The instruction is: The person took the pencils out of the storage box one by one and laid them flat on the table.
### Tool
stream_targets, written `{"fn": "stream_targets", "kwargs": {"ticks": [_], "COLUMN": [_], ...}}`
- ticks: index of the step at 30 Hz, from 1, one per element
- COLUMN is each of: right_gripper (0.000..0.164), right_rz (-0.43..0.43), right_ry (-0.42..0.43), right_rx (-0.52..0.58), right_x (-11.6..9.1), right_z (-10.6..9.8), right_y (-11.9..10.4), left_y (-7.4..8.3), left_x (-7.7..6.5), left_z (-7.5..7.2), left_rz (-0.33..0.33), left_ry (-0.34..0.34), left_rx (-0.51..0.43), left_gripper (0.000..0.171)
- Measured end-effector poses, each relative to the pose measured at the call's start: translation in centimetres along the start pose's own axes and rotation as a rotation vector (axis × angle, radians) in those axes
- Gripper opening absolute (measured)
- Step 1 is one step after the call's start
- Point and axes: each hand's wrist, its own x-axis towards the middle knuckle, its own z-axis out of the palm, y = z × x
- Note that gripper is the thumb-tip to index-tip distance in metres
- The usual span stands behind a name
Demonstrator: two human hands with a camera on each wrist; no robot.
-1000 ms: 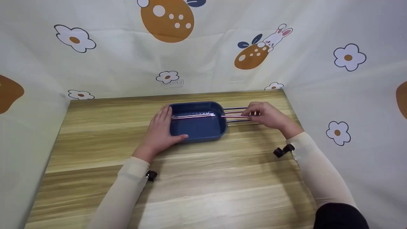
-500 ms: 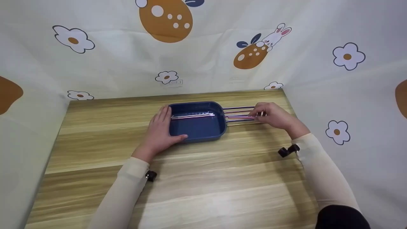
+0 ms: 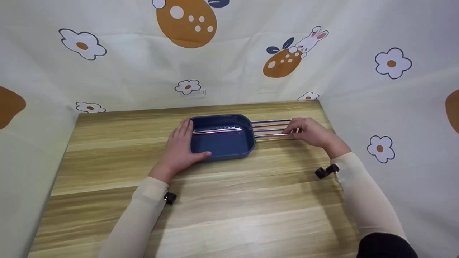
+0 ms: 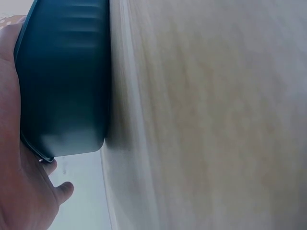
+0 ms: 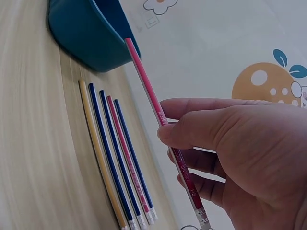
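In the head view a blue rectangular box (image 3: 223, 156) sits at the table's far middle, with thin pencil-like sticks (image 3: 217, 131) lying along its inside. My left hand (image 3: 177, 148) lies against its left end, fingers straight along the rim and thumb over the front corner. Between thumb and fingertips, my right hand (image 3: 311, 132) pinches a red pencil (image 5: 146, 86), held tilted above the table right of the box. Below it in the right wrist view lie a yellow pencil (image 5: 98, 143), another red pencil (image 5: 125, 139) and several blue pencils (image 5: 109, 148), side by side with eraser ends aligned.
The wood-grain table (image 3: 229, 200) stretches in front of the box. Pale printed cloth (image 3: 236, 61) hangs along the back and both sides, close behind the box and pencils. A small black wrist camera (image 3: 326, 171) sits below the right wrist.
My right hand has moved right and slightly nearer, carrying the red pencil from the box's right rim to over the row of pencils. The left hand and box have stayed put.
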Motion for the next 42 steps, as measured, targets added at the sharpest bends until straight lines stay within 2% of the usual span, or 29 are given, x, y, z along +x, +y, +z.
{"fn": "stream_targets", "kwargs": {"ticks": [10, 22, 35, 42], "right_gripper": [0.032, 0.024, 0.025, 0.022], "right_rz": [0.012, 0.019, 0.101, 0.087], "right_ry": [0.02, 0.046, 0.033, 0.044], "right_rx": [0.055, 0.074, 0.096, 0.086], "right_x": [-0.4, -0.7, -0.5, -0.5], "right_z": [2.0, 4.1, 5.0, 5.4], "right_y": [1.3, 2.3, 3.0, 3.0], "left_y": [0.0, -0.2, -0.2, -0.2], "left_x": [-0.1, 0.1, 0.0, 0.0], "left_z": [0.0, 0.1, 0.2, 0.2], "left_rz": [0.005, 0.012, 0.0, 0.004], "left_ry": [0.004, 0.004, -0.004, 0.005], "left_rx": [0.006, 0.018, 0.003, 0.0], "left_gripper": [0.139, 0.143, 0.139, 0.138]}}
